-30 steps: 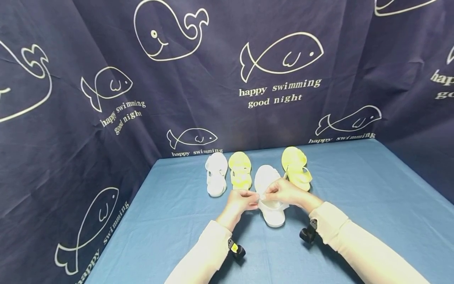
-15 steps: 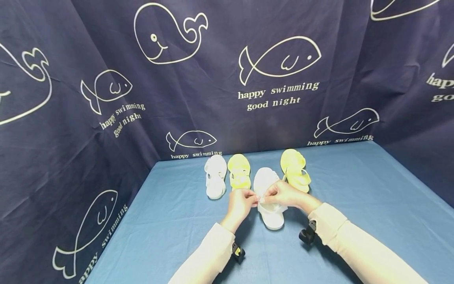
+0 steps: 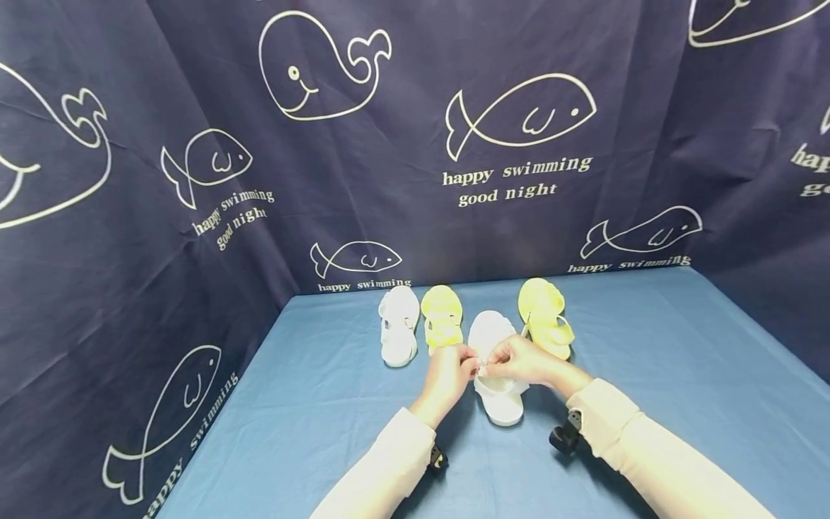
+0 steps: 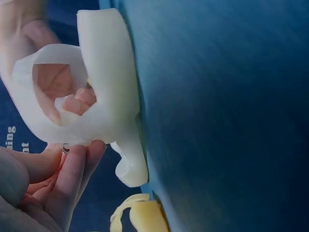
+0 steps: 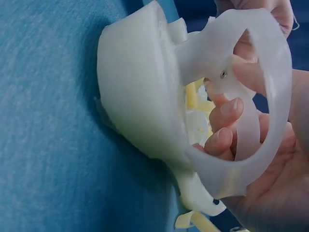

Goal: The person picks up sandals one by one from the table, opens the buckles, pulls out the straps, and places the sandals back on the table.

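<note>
A white sandal (image 3: 488,329) stands on the blue cloth between my two hands, its heel end toward me. My left hand (image 3: 449,369) pinches the left side of its strap; in the left wrist view a small metal piece (image 4: 65,149) shows at the thumb and fingertips. My right hand (image 3: 524,360) reaches over from the right and pinches the strap beside the left fingertips. In the right wrist view, a metal stud (image 5: 223,74) sits on the white strap (image 5: 275,106) near the right thumb and curled fingers.
Behind the hands stand another white sandal (image 3: 399,349) and a yellow sandal (image 3: 442,299) on the left, and a second yellow sandal (image 3: 538,297) on the right, close to the right hand. A dark fish-printed curtain (image 3: 389,180) rises along the table's (image 3: 648,346) back and sides.
My left hand has turned so its back faces up more, and its fingertips have come closer to the right fingertips at the strap. The sandals keep their places; the head view shifts slightly.
</note>
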`<state>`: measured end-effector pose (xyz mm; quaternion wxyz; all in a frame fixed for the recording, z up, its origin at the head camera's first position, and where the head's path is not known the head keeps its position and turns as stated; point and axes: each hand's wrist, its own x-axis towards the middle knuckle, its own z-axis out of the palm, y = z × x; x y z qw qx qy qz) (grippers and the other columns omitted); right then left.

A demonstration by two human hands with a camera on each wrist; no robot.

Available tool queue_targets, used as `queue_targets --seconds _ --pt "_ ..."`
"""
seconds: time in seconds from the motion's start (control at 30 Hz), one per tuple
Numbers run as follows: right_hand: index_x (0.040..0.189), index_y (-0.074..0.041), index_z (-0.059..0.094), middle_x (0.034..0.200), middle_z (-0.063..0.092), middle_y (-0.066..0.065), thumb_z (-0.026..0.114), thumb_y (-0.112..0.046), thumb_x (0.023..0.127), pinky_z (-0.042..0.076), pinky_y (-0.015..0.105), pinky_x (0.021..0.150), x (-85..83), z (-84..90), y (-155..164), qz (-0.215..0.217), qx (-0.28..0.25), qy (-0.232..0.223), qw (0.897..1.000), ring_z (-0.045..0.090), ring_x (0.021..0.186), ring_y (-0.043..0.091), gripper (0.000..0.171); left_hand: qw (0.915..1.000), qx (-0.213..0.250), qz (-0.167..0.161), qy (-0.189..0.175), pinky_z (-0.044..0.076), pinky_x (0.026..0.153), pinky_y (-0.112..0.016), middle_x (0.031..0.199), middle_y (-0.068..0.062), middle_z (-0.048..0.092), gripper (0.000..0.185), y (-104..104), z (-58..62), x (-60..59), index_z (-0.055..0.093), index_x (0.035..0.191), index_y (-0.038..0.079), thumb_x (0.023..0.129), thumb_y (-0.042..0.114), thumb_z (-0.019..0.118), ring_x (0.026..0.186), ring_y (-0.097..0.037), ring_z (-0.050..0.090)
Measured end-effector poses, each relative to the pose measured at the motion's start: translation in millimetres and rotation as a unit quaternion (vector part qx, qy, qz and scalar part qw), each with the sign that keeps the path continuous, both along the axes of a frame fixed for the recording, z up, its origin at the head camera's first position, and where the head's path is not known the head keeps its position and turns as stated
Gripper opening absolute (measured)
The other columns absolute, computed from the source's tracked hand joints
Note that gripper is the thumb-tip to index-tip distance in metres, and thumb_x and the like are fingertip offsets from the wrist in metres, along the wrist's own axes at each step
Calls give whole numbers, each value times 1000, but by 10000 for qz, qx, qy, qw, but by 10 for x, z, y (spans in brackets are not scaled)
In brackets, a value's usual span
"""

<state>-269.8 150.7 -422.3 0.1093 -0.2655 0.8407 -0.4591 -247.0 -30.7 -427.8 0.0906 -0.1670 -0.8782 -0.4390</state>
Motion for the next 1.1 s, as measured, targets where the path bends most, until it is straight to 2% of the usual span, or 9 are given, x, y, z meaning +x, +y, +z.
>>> queue_targets --seconds 0.17,0.27,0.47,0.57,0.63,0.7,0.83,1.0,1.1 --pt "78 1 71 64 61 -7 74 -18 83 41 18 52 11 -19 -9 2 -45 27 10000 51 59 4 20 9995 257 21 -190 53 54 -14 76 -9 72 9 -12 -8 -33 72 83 -2 87 2 66 61 -10 67" --pt "79 1 71 64 60 -7 74 -18 83 40 18 52 9 -23 -12 2 -30 24 10000 50 59 4 19 9998 113 -10 -133 52 53 -13 75 -8 71 8 -10 -3 -39 71 84 -1 88 1 65 59 -8 65" --pt "78 1 71 63 60 -7 74 -17 83 40 17 52 14 -9 -1 -20 18 -8 10000 50 58 4 18 9957 -662 146 636 43 49 -11 64 -2 66 8 30 3 -34 69 81 4 86 0 64 51 1 52" --pt "79 2 71 64 61 -7 74 -17 83 41 18 52 24 -9 8 21 -51 -13 10000 50 59 4 19 9937 -750 104 827 42 50 -11 65 -1 66 7 34 -6 -38 69 81 5 84 0 65 53 0 51" --pt "79 2 71 64 61 -7 74 -16 83 41 18 52 27 -18 11 25 -107 -45 9999 51 59 4 19 9963 -569 -33 642 44 51 -12 67 -4 67 6 18 -18 -52 67 82 3 84 -1 64 55 -2 54" --pt "80 3 71 64 61 -7 74 -16 83 41 18 53 27 -29 9 23 -145 -61 9999 51 60 4 19 9992 -199 -254 218 48 52 -13 70 -8 68 5 -10 -25 -71 66 83 0 85 -2 62 57 -5 58" --pt "79 2 71 65 60 -7 74 -16 83 41 18 54 17 -36 9 12 -157 -46 9999 51 61 4 19 9955 457 -607 -562 54 56 -16 79 -16 70 8 -64 -19 -124 68 89 -6 89 -2 61 63 -14 67" --pt "80 2 71 65 59 -7 74 -16 83 40 18 55 3 -35 21 0 -129 -139 9998 50 62 5 19 9886 811 -845 -943 57 63 -19 83 -18 71 18 -110 -30 -167 70 100 -10 92 4 62 70 -17 69" --pt "81 3 71 65 58 -8 74 -16 82 40 18 54 -3 -30 25 -6 -153 -178 9997 50 61 4 19 9882 880 -822 -946 57 64 -18 83 -18 71 18 -111 -29 -170 70 100 -9 92 5 63 70 -16 69"
